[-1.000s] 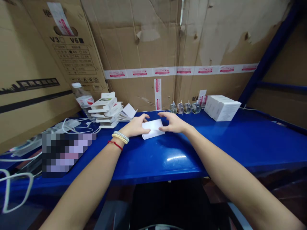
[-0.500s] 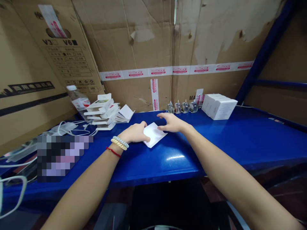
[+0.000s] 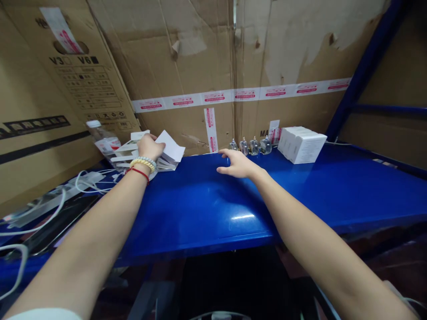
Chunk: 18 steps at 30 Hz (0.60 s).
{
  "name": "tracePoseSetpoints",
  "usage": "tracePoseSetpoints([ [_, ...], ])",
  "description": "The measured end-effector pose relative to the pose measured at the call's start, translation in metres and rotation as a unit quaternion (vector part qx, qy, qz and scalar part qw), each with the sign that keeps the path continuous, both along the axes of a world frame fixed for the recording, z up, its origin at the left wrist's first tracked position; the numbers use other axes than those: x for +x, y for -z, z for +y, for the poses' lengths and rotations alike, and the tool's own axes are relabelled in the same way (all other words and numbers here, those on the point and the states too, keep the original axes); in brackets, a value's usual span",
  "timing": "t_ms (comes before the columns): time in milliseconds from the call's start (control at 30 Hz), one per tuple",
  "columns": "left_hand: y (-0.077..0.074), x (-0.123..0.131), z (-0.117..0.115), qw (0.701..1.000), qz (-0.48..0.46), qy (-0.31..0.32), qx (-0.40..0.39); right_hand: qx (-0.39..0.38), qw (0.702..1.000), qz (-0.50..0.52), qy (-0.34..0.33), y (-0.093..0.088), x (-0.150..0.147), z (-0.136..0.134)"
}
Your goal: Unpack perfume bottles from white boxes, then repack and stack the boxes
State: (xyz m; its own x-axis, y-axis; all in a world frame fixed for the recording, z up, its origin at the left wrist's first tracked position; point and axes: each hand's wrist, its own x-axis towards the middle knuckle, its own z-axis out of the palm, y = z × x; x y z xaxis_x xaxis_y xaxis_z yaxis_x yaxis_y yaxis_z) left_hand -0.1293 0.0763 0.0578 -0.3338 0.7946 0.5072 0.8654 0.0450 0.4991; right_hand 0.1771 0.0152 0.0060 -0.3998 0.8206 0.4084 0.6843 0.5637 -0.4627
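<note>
My left hand (image 3: 148, 147) reaches over to the pile at the back left, its thumb against the left edge of a white folded paper piece (image 3: 171, 146). The paper piece tilts up above other white folded pieces (image 3: 167, 166). The hand's other fingers are partly hidden. Behind and beneath this hand is a stack of opened white small boxes (image 3: 124, 149). My right hand (image 3: 237, 164) hovers over the middle of the blue table (image 3: 200, 200), palm toward the left. Its thumb and fingers are apart, with nothing between them.
Several small clear glass bottles (image 3: 254, 146) line the back edge. Closed white boxes (image 3: 305, 146) stand to their right. A plastic water bottle (image 3: 106, 144), white cables (image 3: 80, 180) and a dark phone-like slab (image 3: 63, 222) lie at left. Cardboard (image 3: 187, 71) walls the back.
My left hand has carried the white paper piece from the table's middle to the pile at the back left. My right hand stays about where it was, its fingers off the paper.
</note>
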Motion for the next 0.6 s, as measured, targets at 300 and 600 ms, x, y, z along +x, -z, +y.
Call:
tracePoseSetpoints([
  [300, 0.024, 0.009, 0.010, 0.996, 0.074, 0.039, -0.005, -0.046, 0.998, -0.048, -0.020, -0.002, -0.003, -0.004],
  [600, 0.041, 0.043, -0.031, 0.975, 0.188, 0.074, 0.091, -0.024, 0.998, -0.052, -0.013, 0.000, -0.003, -0.001],
])
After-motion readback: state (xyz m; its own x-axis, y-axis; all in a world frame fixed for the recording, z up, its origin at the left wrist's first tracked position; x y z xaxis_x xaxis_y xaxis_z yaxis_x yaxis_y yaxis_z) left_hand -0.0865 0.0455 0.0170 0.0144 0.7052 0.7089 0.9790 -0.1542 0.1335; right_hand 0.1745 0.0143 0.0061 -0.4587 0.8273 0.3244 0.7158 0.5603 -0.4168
